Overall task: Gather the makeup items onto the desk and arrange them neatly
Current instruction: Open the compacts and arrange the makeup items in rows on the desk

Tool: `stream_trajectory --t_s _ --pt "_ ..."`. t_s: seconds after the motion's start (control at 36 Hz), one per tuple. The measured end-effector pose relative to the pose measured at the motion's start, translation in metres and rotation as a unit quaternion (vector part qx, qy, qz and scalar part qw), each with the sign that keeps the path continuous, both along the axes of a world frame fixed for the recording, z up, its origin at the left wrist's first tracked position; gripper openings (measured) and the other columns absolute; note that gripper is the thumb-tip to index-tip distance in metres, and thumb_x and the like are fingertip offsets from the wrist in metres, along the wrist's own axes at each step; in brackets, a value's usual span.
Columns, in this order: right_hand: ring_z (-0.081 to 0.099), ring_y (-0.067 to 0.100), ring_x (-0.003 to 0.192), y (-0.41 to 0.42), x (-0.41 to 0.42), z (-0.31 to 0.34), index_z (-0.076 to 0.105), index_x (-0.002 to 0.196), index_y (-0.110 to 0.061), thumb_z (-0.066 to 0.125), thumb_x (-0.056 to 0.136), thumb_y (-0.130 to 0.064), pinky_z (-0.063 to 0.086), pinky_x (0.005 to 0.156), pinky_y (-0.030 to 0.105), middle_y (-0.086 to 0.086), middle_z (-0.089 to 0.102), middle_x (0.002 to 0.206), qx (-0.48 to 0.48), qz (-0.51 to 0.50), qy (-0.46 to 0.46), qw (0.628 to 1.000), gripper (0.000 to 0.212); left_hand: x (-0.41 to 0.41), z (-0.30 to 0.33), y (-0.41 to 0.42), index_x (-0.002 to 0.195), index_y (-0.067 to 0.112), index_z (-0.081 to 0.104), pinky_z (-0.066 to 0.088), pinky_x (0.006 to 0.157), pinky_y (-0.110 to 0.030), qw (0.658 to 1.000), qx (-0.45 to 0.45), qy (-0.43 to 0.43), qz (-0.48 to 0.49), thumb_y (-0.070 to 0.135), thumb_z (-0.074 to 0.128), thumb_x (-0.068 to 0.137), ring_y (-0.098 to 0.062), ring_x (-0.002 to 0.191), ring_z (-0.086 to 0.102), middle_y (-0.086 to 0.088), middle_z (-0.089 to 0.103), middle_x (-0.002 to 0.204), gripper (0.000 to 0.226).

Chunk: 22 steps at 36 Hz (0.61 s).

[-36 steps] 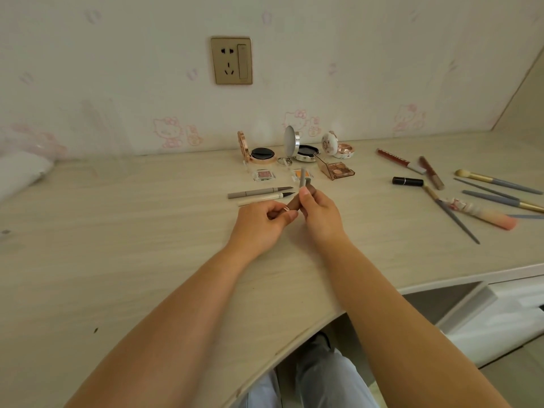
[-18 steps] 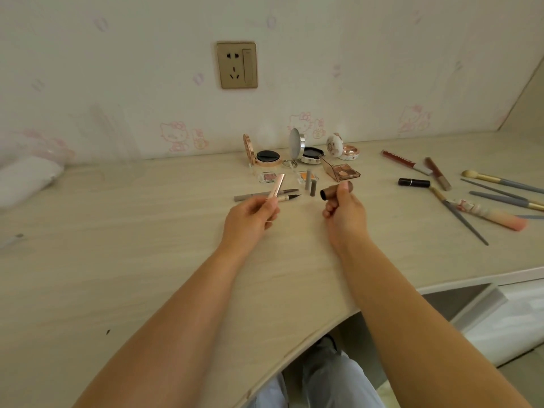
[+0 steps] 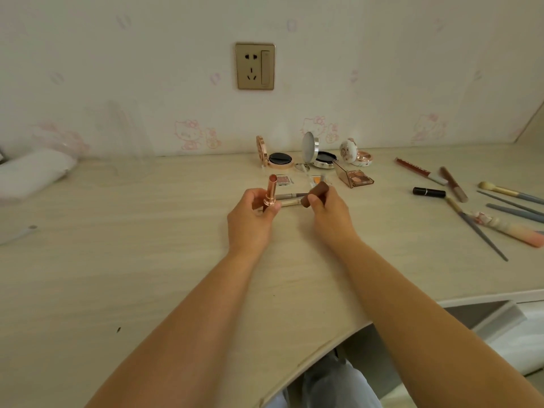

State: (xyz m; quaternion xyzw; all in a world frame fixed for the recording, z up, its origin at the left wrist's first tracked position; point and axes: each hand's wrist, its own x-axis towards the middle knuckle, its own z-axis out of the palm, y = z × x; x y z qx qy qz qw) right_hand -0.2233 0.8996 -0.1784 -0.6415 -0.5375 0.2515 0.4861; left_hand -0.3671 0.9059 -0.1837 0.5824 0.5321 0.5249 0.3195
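Holding lipstick uncapped — mid-arrange

L hand (image 3: 253, 213) grips rose-gold lipstick (image 3: 270, 192) upright, fingers curled round its base, bullet exposed at top. R hand (image 3: 329, 209) holds brown cap (image 3: 314, 194), fingers wrapped round it, open end tilted toward the L. Cap and tube near each other but apart. Both hover just above the worktop (image 3: 147, 260), centre, just in front of two slim liner pens (image 3: 290, 199) lying flat.

Behind: row of three open compacts (image 3: 278, 159) by the wall, small eyeshadow pans (image 3: 284, 180) and a clear palette (image 3: 354, 177) in front of them. Off to R, well apart: black lipstick (image 3: 428, 192), two gloss tubes (image 3: 421, 171), scatter of brushes (image 3: 506, 213), none lined up. White bundle (image 3: 32, 172) at far L.

Step in hand, by my read: checking/opening the lipstick before placing it w/ the centre group. Gathering looks mostly done; arranging maybe half.

Next move calls for: line cap mouth w/ bullet, seat straight — skewed entry could smear the stick. Then lay it beside the pens, parallel. R-side brushes not yet sorted.
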Motion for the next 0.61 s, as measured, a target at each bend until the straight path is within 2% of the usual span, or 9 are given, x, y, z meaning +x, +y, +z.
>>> stream_trajectory --t_s 0.06,0.14,0.19,0.31,0.36,0.5,0.61 --pt "0.052 0.016 0.094 0.005 -0.006 0.0 0.051 0.095 -0.013 0.042 0.098 -0.02 0.034 0.076 0.027 0.004 0.064 0.105 -0.004 0.004 -0.044 0.999 0.013 -0.002 0.0 0.003 0.093 0.03 0.058 0.036 0.073 -0.011 0.999 0.004 0.041 0.019 0.028 0.072 0.078 -0.002 0.086 0.055 0.011 0.06 0.096 0.02" --pt "0.056 0.026 0.097 0.013 -0.014 -0.002 0.051 0.104 -0.007 0.041 0.098 -0.025 0.042 0.075 0.035 0.008 0.064 0.104 -0.015 -0.006 -0.117 0.993 0.021 -0.002 -0.001 0.006 0.092 0.029 0.06 0.038 0.066 -0.008 0.998 -0.001 0.064 0.015 0.027 0.074 0.076 0.002 0.077 0.056 0.008 0.063 0.094 0.021" --pt "0.057 0.028 0.094 0.015 -0.017 -0.004 0.051 0.105 -0.007 0.041 0.097 -0.028 0.041 0.07 0.034 0.008 0.063 0.102 -0.02 -0.01 -0.173 0.985 0.024 -0.001 -0.003 0.006 0.091 0.028 0.061 0.042 0.067 -0.011 0.996 -0.004 0.085 0.005 0.026 0.075 0.075 -0.001 0.078 0.059 0.008 0.063 0.092 0.022" --pt "0.055 0.026 0.088 0.018 -0.017 -0.007 0.047 0.102 -0.007 0.042 0.097 -0.029 0.035 0.065 0.032 0.009 0.06 0.101 -0.026 -0.018 -0.235 0.972 0.023 0.0 -0.003 0.008 0.094 0.022 0.063 0.05 0.079 -0.032 0.993 -0.011 0.118 0.006 0.024 0.075 0.074 -0.012 0.085 0.063 0.004 0.066 0.093 0.023" --pt "0.053 0.026 0.086 0.018 -0.017 -0.008 0.045 0.099 -0.01 0.042 0.097 -0.029 0.033 0.064 0.032 0.009 0.057 0.1 -0.023 -0.02 -0.263 0.964 0.02 0.0 -0.003 0.008 0.092 0.021 0.062 0.05 0.081 -0.036 0.992 -0.014 0.128 0.009 0.022 0.075 0.074 -0.015 0.085 0.063 0.002 0.066 0.092 0.021" --pt "0.055 0.028 0.095 0.017 -0.019 -0.012 0.049 0.104 -0.006 0.044 0.096 -0.032 0.035 0.065 0.033 0.011 0.058 0.104 -0.022 -0.035 -0.326 0.944 0.028 0.001 -0.004 0.008 0.089 0.021 0.063 0.049 0.08 -0.035 0.99 -0.011 0.136 0.02 0.021 0.075 0.074 -0.016 0.085 0.063 0.001 0.067 0.092 0.019" --pt "0.053 0.03 0.1 0.018 -0.02 -0.013 0.049 0.106 -0.004 0.044 0.096 -0.032 0.035 0.069 0.032 0.013 0.057 0.108 -0.032 -0.038 -0.333 0.942 0.03 0.003 -0.006 0.008 0.093 0.021 0.065 0.05 0.082 -0.036 0.991 -0.018 0.133 0.024 0.022 0.075 0.074 -0.015 0.087 0.064 0.002 0.068 0.094 0.021"
